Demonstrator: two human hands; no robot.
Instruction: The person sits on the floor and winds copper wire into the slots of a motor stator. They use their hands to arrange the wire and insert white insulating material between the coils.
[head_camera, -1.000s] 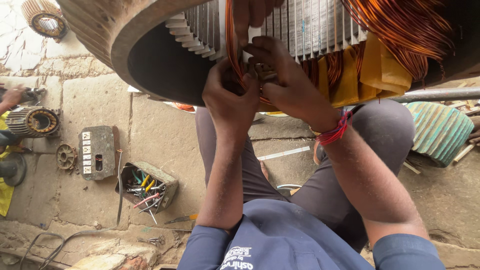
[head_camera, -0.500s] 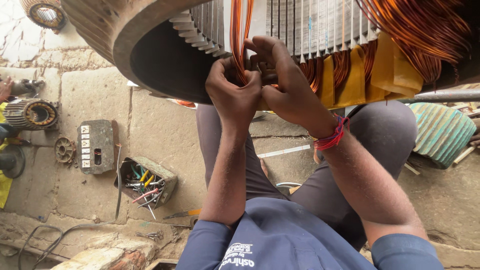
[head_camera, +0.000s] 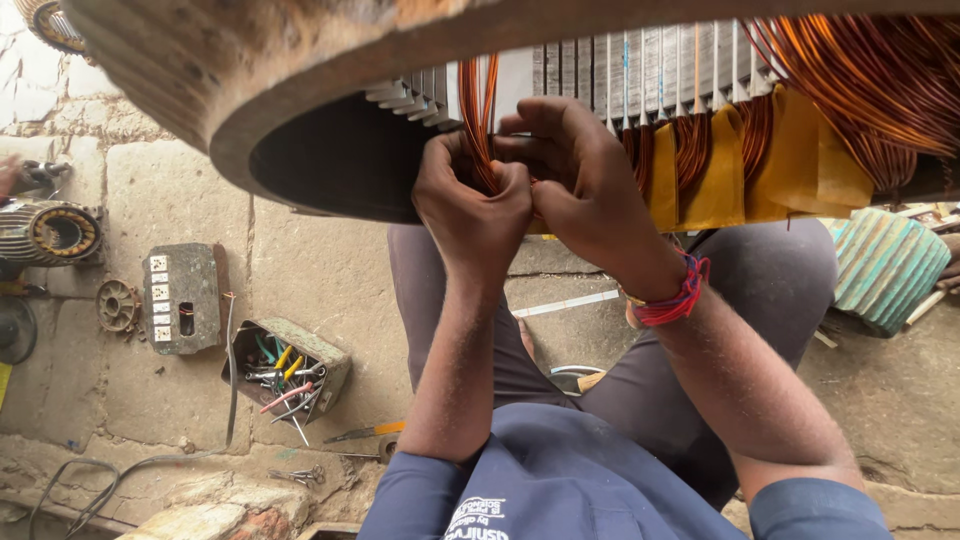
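At the mouth of the big motor stator, seen from the head camera, both hands met on one strand bundle of copper wire. The left hand was closed tight around the bundle just below the slotted core, and the right hand pinched the same wires from the other side, fingers curled narrow, probably to keep the strands together and in line with a slot. The wire ran up from the fists into the row of thin, grey, ribbed laminations. To the right, finished coils bulged in glossy orange loops, with stiff yellow insulating paper folded between them (likely to keep the windings apart). A red thread band circled the right wrist.

Lower left, on the rough stone floor, lay an open box of tools with coloured handles, a grey switch block and a smaller wound stator. A ribbed green housing sat at the right.
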